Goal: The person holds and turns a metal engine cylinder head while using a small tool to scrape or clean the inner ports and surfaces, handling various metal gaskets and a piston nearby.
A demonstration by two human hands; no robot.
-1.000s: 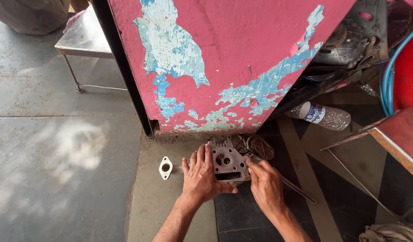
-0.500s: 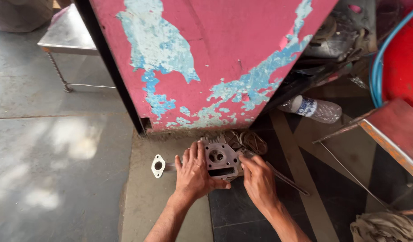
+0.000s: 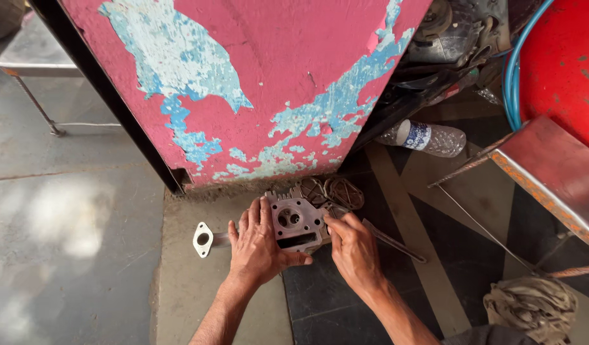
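Currently, at this moment:
Workpiece: grey cast-metal engine cylinder head [image 3: 293,222], lying on the floor at lower centre of the frame, just below the pink panel with peeling blue paint [image 3: 256,83].
Left hand [image 3: 259,249]: laid flat on the left side of the casting, thumb hooked under its lower edge; grip pressing down to steady it, not closed around it.
Right hand [image 3: 353,250]: fingers pinched on a thin dark metal rod tool [image 3: 396,241], its tip at the right edge of the casting.
Handling (judgement): heavy, rigid, sharp-finned; likely oily. Take hold by the outer body, clear of the machined face and ports.
Nearby items: flat silver gasket flange with one round hole [image 3: 203,239], just left of the left hand; coiled brown wire mesh [image 3: 336,191] touching the casting's upper right; clear plastic bottle [image 3: 428,137], well apart, upper right.
Change from earlier frame: both hands keep the same hold on casting and tool; the casting has not moved relative to the gasket flange; only the camera has shifted.
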